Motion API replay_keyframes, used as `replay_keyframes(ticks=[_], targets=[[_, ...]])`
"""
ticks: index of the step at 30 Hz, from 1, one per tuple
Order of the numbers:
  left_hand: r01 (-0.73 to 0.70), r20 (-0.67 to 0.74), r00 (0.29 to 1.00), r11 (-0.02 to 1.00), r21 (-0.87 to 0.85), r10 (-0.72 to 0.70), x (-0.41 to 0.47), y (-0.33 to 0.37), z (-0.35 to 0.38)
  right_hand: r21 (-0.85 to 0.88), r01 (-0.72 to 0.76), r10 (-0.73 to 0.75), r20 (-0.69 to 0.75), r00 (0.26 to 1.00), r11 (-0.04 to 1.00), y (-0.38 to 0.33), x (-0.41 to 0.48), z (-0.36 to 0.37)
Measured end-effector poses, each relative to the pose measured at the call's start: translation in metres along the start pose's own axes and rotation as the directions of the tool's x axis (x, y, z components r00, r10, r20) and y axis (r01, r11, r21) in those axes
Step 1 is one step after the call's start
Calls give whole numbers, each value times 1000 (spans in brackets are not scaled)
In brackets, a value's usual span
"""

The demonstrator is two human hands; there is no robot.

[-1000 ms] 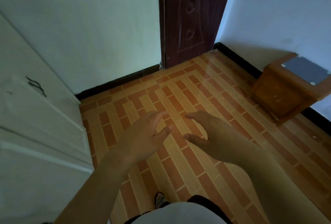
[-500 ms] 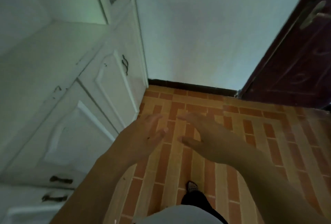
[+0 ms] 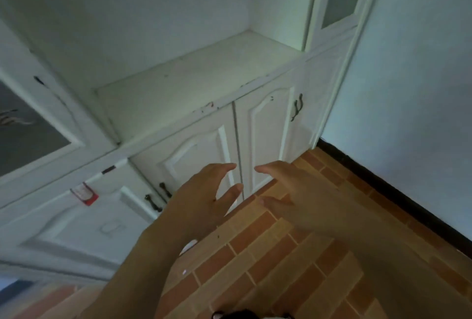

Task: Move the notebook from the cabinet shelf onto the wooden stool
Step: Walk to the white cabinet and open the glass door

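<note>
In the head view, the left hand (image 3: 199, 204) and right hand (image 3: 301, 198) hover side by side, fingers spread and holding nothing, before the white cabinet's lower doors (image 3: 265, 135), beneath its shelf (image 3: 199, 81); where the notebook lies I cannot tell.

Dim indoor light, with a cool green-blue cast on the white panelled wooden cabinet (image 3: 265, 124) and the pale painted wall (image 3: 408, 63). Brightest patch: back right corner of the open white cabinet shelf (image 3: 204, 76). The orange brick-pattern tiled floor (image 3: 281, 267) reads warm. Slight motion blur throughout; left hand (image 3: 201, 198) and right hand (image 3: 293, 198) soft-edged. Wide-angle distortion tilts and bows the cabinet lines; lower left corner smeared.
</note>
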State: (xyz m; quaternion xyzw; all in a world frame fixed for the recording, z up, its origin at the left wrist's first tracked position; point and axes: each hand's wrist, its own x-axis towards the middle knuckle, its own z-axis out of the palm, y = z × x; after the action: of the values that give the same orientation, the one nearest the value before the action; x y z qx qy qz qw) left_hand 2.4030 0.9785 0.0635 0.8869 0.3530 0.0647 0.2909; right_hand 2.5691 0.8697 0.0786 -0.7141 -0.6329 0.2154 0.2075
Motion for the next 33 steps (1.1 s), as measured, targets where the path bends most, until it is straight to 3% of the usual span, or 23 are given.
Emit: replay_keyframes(ticks=[10, 18, 23, 29, 33], targets=[[173, -301, 946, 974, 146, -123, -31, -54, -89, -6, 324, -323, 57, 945, 946, -74, 102, 11], [250, -410, 899, 948, 197, -152, -36, -79, -153, -16, 468, -466, 56, 883, 884, -127, 162, 8], [275, -480, 869, 922, 272, -118, -35, -89, -190, -76, 572, -565, 94, 819, 817, -155, 194, -1], [330, -574, 814, 885, 329, -90, -19, -84, -238, -109, 666, -667, 32, 745, 738, -187, 236, -47], [364, -682, 732, 843, 396, 4, -7, -74, -269, -130, 727, -735, -30, 677, 675, -208, 267, -80]])
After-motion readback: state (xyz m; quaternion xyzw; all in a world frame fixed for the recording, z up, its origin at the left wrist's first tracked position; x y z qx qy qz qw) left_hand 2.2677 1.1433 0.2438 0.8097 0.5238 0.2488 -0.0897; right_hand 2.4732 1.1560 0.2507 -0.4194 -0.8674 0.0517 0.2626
